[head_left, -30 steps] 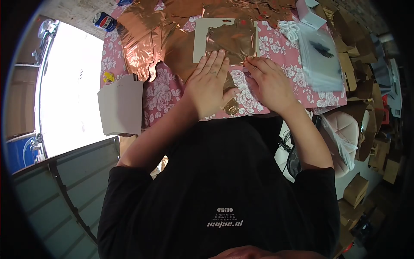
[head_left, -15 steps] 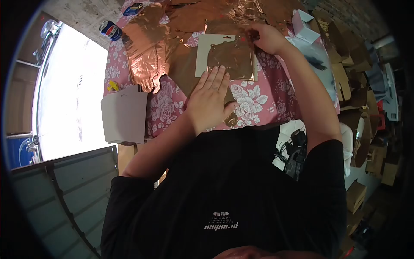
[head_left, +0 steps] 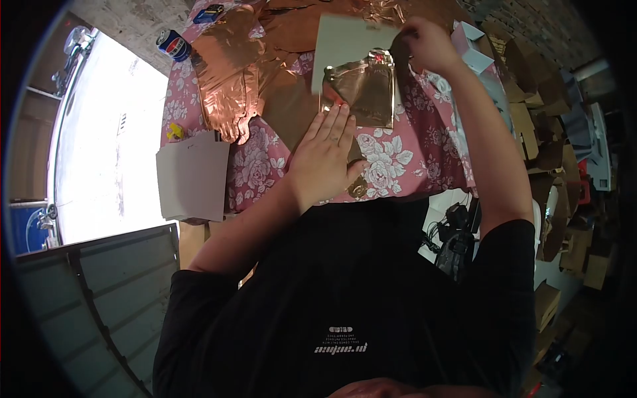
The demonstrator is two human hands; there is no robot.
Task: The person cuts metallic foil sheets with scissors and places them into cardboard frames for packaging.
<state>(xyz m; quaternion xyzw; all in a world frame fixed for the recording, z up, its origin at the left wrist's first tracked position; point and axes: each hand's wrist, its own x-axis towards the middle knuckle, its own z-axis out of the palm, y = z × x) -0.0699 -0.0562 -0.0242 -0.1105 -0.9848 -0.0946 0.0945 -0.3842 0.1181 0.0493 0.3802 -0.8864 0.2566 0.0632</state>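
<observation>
My left hand [head_left: 323,154] lies flat, its fingers stretched out over the lower edge of a shiny gold foil piece [head_left: 373,99] with small rounded tabs at its top. A pale white card [head_left: 338,43] slants above the foil, slightly blurred. At the card's right edge my right hand [head_left: 434,48] has its fingers bent and pressed together on it; the fingertips are partly in shadow. A brown flat sheet [head_left: 285,113] is beside the left fingers. By the left thumb lies a small gold piece [head_left: 358,188].
Copper foil sheets [head_left: 229,79] spread over the pink floral tablecloth [head_left: 252,162]. A stack of white cards [head_left: 192,179] sits at the left edge, near a yellow scrap [head_left: 175,131]. A blue can [head_left: 174,46] stands far left, a white box [head_left: 471,48] far right. Cardboard boxes [head_left: 524,129] crowd the right.
The white card has shifted up and away from the gold foil, uncovering more of it. My right hand moved up and right with the card; my left hand stayed nearly still.
</observation>
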